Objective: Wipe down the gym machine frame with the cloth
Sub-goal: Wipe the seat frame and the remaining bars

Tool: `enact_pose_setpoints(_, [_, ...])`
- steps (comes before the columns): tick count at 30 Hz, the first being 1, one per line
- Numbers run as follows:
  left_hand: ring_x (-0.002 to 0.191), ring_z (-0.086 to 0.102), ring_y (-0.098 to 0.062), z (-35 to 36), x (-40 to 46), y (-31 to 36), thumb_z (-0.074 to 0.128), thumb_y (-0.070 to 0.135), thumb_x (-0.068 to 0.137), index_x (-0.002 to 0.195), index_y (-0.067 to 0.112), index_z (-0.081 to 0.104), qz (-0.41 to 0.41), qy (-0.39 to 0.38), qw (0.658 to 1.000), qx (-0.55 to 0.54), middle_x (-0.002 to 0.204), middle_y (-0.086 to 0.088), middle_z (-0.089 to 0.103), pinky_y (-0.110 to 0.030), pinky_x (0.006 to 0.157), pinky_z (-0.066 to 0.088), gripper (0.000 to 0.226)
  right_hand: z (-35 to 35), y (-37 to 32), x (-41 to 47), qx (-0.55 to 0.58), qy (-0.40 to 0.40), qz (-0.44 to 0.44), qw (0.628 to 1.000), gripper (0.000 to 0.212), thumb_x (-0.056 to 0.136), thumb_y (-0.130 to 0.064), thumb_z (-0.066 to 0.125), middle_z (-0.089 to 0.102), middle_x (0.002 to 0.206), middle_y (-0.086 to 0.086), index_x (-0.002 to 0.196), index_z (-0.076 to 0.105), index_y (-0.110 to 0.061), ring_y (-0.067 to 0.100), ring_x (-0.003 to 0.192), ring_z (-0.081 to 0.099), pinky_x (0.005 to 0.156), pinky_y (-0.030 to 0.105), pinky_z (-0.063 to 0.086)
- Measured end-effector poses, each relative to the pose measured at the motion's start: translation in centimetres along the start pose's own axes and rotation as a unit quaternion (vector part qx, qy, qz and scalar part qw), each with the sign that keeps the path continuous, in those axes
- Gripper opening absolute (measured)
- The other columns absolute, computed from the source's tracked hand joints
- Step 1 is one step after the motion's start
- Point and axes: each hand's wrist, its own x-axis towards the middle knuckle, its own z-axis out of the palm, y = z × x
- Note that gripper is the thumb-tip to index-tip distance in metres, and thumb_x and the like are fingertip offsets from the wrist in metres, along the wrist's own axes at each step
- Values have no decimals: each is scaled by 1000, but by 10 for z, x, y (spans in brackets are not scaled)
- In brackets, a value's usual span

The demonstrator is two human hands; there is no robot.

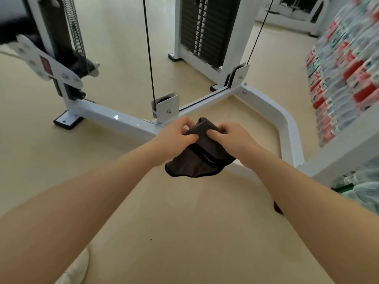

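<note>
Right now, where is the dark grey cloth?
In the head view, the dark grey cloth with black edging is near the middle, pinched between the left hand and right hand, just in front of the white metal machine frame.

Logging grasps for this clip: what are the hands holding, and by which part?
Both hands, left and right, pinch the dark cloth at its bunched upper edge.

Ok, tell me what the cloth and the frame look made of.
The cloth looks like soft grey fabric, perhaps microfibre: it droops and creases, with a dark stitched edge. The frame looks like glossy white-painted metal, probably steel: square bars, bolts and bright glints.
</note>
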Motion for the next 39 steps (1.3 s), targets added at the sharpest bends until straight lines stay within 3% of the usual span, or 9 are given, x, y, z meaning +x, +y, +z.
enact_pose_setpoints(3, [79,65,-21,7,-13,34,55,15,89,81,25,48,-17,51,998,21,93,-9,68,-29,63,53,14,-33,-13,-15,52,-72,8,996,19,90,-26,54,66,94,7,99,62,-11,21,86,60,80,37,49])
enact_pose_setpoints(7, [74,62,-21,13,-23,76,56,14,86,77,25,49,-11,72,996,42,87,-10,68,-27,61,49,16,-74,-24,-28,43,-172,-3,984,25,88,-5,49,60,90,0,107,55,-19,11,77,54,63,22,46])
enact_pose_setpoints(12, [73,63,-22,18,-37,111,56,17,85,78,24,49,-11,111,993,46,85,-9,68,-34,65,53,12,-103,-42,-31,-32,-128,-66,989,16,88,-11,57,64,98,12,102,63,-6,23,89,57,77,32,45])
enact_pose_setpoints(15, [76,61,-18,11,-35,133,53,22,86,84,25,47,-29,128,989,72,89,-6,63,-28,59,50,6,-114,-59,-33,-62,-92,-75,991,20,88,-22,59,64,96,10,100,63,-7,24,91,59,81,35,47])
enact_pose_setpoints(19, [84,59,-22,-10,-31,168,51,22,86,103,19,48,-30,109,988,107,94,-8,61,-37,75,52,17,-127,-89,-37,-54,-16,-88,995,18,85,-28,60,58,78,5,77,55,-13,22,79,57,66,32,44])
enact_pose_setpoints(22, [82,54,-19,-29,-31,193,50,19,86,107,13,48,-33,95,983,155,89,-5,56,-30,68,44,21,-135,-116,-42,-41,7,-82,996,26,84,-26,62,51,69,0,66,45,-18,19,74,52,59,27,38])
enact_pose_setpoints(28, [77,49,-16,-65,-35,257,50,18,85,99,9,51,-52,63,979,187,82,-3,53,-28,66,39,16,-175,-174,-51,-37,6,-53,998,23,83,-26,62,49,69,-2,69,45,-19,17,74,51,61,27,38])
enact_pose_setpoints(33, [70,48,-10,-85,-42,307,51,20,85,91,14,50,-77,24,977,196,78,1,52,-24,56,34,8,-211,-208,-65,32,-11,11,999,19,84,-29,61,64,82,11,78,60,-11,24,79,60,69,33,46])
enact_pose_setpoints(39, [77,51,-16,-91,-42,367,51,21,86,92,14,50,-80,-11,979,188,80,1,53,-27,63,38,9,-257,-238,-76,89,18,48,995,17,87,-32,59,66,81,7,82,65,-16,22,80,61,74,32,48])
